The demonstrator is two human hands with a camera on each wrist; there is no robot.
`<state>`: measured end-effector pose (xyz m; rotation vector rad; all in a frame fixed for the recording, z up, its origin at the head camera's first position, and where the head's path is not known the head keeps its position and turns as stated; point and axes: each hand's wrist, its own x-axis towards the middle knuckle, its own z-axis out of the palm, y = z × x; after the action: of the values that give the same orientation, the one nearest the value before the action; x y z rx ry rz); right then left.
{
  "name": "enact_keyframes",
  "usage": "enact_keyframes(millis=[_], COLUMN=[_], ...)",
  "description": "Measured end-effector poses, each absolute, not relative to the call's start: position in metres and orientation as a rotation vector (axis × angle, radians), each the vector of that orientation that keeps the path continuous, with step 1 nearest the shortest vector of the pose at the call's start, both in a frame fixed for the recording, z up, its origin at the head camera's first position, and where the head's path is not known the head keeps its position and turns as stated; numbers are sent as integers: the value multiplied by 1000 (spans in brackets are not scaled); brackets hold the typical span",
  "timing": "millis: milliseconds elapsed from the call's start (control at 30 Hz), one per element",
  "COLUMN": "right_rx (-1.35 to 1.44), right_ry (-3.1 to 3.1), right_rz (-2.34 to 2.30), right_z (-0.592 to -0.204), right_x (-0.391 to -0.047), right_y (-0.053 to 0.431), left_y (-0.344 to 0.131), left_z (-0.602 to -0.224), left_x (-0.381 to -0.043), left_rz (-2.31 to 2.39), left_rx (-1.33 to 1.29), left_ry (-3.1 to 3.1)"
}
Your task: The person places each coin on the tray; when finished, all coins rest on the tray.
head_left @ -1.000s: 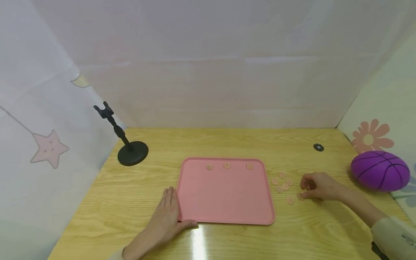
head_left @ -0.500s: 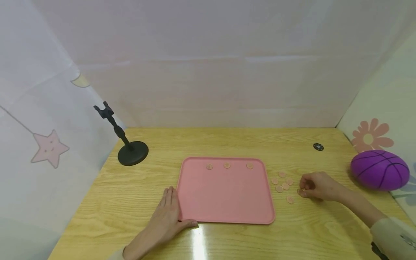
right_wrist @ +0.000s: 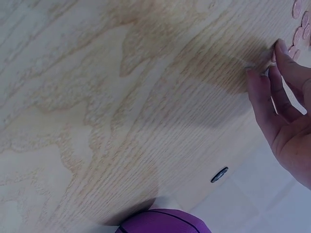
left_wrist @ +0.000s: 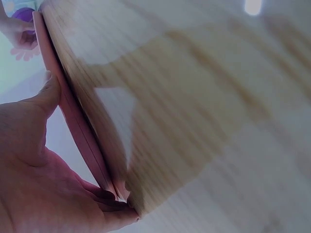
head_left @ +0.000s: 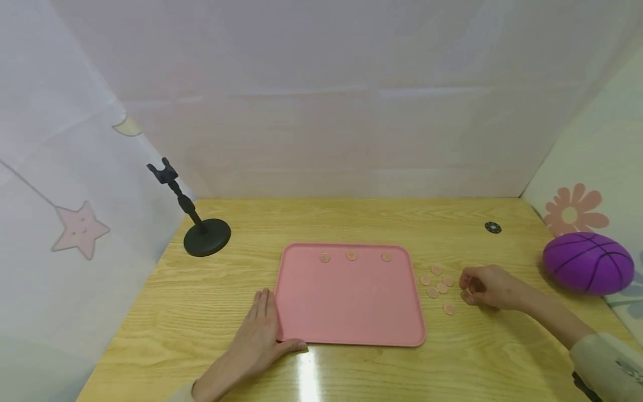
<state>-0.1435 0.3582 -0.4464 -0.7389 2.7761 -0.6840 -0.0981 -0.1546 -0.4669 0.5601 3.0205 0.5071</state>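
A pink tray point(head_left: 349, 304) lies on the wooden table, with 3 copper-coloured coins in a row along its far side, the middle coin point(head_left: 352, 255) among them. My left hand point(head_left: 257, 332) rests at the tray's near left corner, fingers straight along the left edge and thumb along the front edge. To the right of the tray my right hand point(head_left: 494, 287) has its thumb and fingertips brought together on a coin point(right_wrist: 265, 61), mostly hidden and seen nearly edge-on in the right wrist view. Several loose coins point(head_left: 442, 288) lie between that hand and the tray, one coin point(head_left: 449, 309) slightly apart.
At the far left stands a black phone stand point(head_left: 207, 237) with a round base. A black poker chip point(head_left: 493, 227) lies at the back right. On the right edge of the table sits a purple ball point(head_left: 588, 263) with black lines. Cloth walls point(head_left: 326, 139) enclose the table.
The coin under my right fingertips was flat on the table one second ago; it is now drawn in between thumb and fingers. My left hand and the tray have stayed put.
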Motion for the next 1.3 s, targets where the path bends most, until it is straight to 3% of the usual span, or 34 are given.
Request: enact_keyframes(millis=[233, 433, 700, 967, 1300], right_rx=[-751, -762, -626, -607, -523], right_ry=[2737, 2549, 2595, 2559, 2652], right_rz=[-710, -911, -978, -898, -800], right_z=[-446, -432, -403, -409, -433], right_x=[-145, -167, -219, -241, -246], right_y=[361, 342, 232, 104, 72], left_y=[-154, -156, -155, -154, -157], left_z=[-466, -463, -462, -462, -464], left_x=[-99, -99, -101, -102, -101], left_rz=[503, 465, 488, 520, 537], left_rx=[567, 566, 572, 528, 547], left_ry=[3005, 3011, 3000, 2968, 2970])
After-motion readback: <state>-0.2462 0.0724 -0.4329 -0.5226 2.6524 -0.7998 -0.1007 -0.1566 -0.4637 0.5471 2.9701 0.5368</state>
